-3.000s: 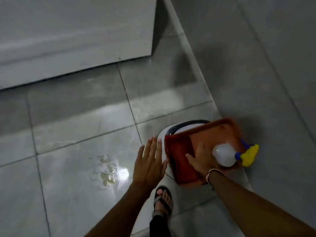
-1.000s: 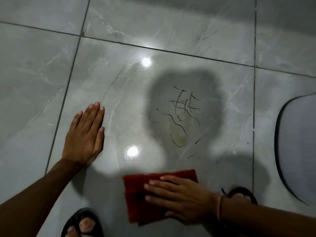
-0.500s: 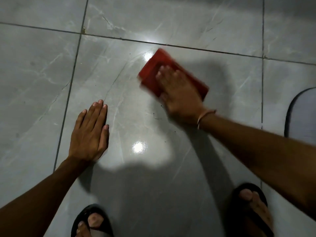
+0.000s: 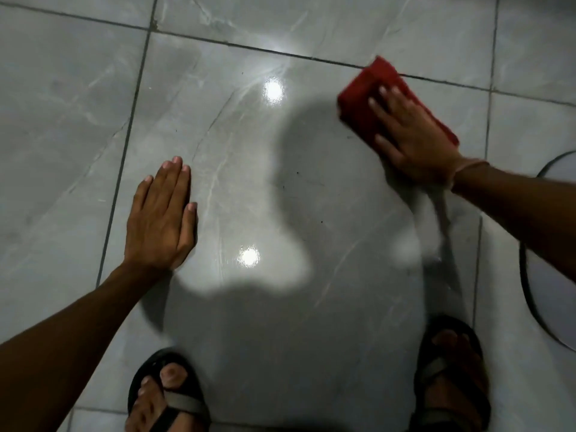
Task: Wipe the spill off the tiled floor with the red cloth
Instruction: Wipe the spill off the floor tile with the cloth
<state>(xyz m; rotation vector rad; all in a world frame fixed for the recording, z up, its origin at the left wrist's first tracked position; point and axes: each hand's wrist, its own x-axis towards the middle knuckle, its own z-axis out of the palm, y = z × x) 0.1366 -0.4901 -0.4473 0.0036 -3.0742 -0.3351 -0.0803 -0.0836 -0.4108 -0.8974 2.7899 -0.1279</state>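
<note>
Red cloth (image 4: 361,101) flat under right hand (image 4: 411,141)

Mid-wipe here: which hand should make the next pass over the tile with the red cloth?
Right. The right hand already presses flat on the red cloth near the far grout line. The left hand lies palm-down on the bare floor, apart from the cloth, apparently bracing.

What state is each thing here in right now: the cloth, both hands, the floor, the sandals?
red cloth: folded, flat on the floor, pressed under the right hand.
right hand: palm down on the cloth, fingers spread.
left hand: flat on the tile, empty, fingers together.
tiled floor: glossy, a few dark specks; no puddle visible.
sandals: worn, one on each foot.
</note>
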